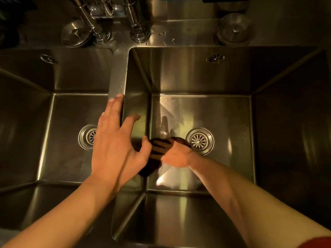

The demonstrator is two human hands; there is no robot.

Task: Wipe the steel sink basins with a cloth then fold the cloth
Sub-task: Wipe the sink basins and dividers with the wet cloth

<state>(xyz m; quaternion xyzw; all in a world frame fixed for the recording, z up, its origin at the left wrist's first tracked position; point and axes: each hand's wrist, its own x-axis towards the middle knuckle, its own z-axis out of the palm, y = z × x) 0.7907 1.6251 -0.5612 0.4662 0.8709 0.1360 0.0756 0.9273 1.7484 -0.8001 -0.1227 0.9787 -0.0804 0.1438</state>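
Two steel sink basins lie below me, the left basin (59, 140) and the right basin (223, 113), split by a narrow divider (117, 77). A dark striped cloth (157, 149) sits bunched on the floor of the right basin, just left of its drain (199, 140). My right hand (176, 156) presses on the cloth and grips it; the hand is blurred. My left hand (114, 140) hovers over the divider with fingers spread, holding nothing, its thumb close to the cloth.
Tap pipes and fittings (136, 24) rise at the back centre. A steel strainer lid (76, 34) rests on the back ledge at left, another lid (233, 29) at right. The left basin has its own drain (87, 136).
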